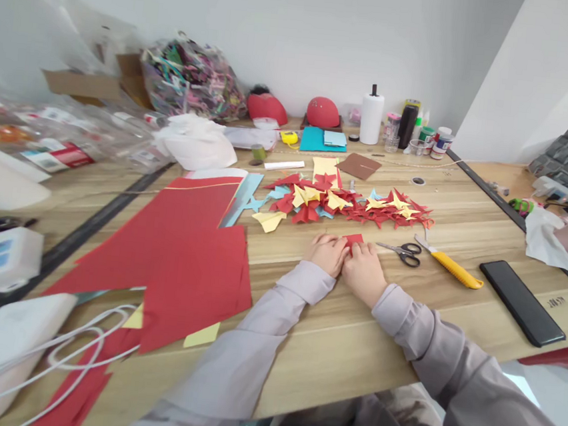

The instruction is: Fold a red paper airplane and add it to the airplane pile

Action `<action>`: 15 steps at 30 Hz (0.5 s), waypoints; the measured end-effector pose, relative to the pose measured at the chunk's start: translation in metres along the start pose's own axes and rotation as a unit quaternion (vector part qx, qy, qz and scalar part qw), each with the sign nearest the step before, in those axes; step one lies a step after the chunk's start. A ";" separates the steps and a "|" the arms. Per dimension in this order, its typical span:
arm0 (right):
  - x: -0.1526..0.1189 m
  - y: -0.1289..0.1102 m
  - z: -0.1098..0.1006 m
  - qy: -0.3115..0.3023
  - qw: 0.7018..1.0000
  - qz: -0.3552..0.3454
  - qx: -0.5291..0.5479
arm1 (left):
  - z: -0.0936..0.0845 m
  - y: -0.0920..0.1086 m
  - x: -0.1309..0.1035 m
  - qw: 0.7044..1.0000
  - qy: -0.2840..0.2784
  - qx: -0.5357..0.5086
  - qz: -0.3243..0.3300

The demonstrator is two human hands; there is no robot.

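Both hands meet over a small red paper piece (353, 239) lying on the wooden table (321, 350). My left hand (327, 254) presses on its left side with bent fingers. From the right, my right hand (363, 269) closes its fingers on the paper's near edge. Much of the paper is hidden under the fingers. Just beyond the hands lies a long pile of folded red, yellow and blue paper shapes (310, 199). Black-handled scissors (409, 254) and a yellow utility knife (454, 268) rest to the right of my right hand.
Large red paper sheets (191, 284) cover the table's left part, near a white cable (96, 335) and a white device (15, 341). A black phone (521, 303) lies at the right. Behind stand a white bottle (371, 119), jars (441, 144) and a bag of scraps (191, 77).
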State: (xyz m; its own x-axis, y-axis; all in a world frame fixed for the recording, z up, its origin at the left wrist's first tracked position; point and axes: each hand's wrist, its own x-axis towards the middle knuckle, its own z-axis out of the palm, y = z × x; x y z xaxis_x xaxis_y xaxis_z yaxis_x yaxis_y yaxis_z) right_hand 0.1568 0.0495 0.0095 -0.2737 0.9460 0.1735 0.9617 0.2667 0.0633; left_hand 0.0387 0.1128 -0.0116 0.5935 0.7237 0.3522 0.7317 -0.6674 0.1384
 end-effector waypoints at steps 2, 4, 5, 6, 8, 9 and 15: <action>-0.001 -0.002 -0.001 -0.005 1.000 -0.006 -0.005 | 0.000 0.001 0.000 1.000 0.002 0.007 0.000; -0.004 -0.003 -0.003 -0.008 1.000 -0.016 -0.009 | 0.000 0.001 0.000 1.000 -0.001 0.012 -0.001; -0.006 -0.005 -0.004 -0.009 1.000 -0.021 -0.011 | 0.000 0.001 0.000 1.000 -0.001 0.014 -0.001; -0.008 -0.006 -0.005 -0.011 1.000 -0.024 -0.014 | 0.000 0.001 0.000 1.000 0.000 0.014 -0.003; -0.012 -0.009 -0.007 -0.014 0.999 -0.027 -0.019 | 0.001 0.001 0.000 1.000 0.007 0.009 -0.004; -0.015 -0.010 -0.009 -0.015 0.999 -0.028 -0.022 | 0.002 0.001 0.000 1.000 0.010 0.005 -0.004; -0.034 -0.019 -0.010 0.001 1.000 -0.027 -0.009 | 0.000 0.001 -0.001 1.000 -0.002 0.006 -0.013</action>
State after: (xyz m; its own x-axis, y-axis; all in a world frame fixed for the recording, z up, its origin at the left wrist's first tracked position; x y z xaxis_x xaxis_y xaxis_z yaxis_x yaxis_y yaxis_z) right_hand 0.1479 0.0103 0.0117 -0.3251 0.9302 0.1707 0.9452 0.3138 0.0899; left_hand 0.0387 0.1118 -0.0119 0.5759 0.7413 0.3447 0.7507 -0.6465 0.1360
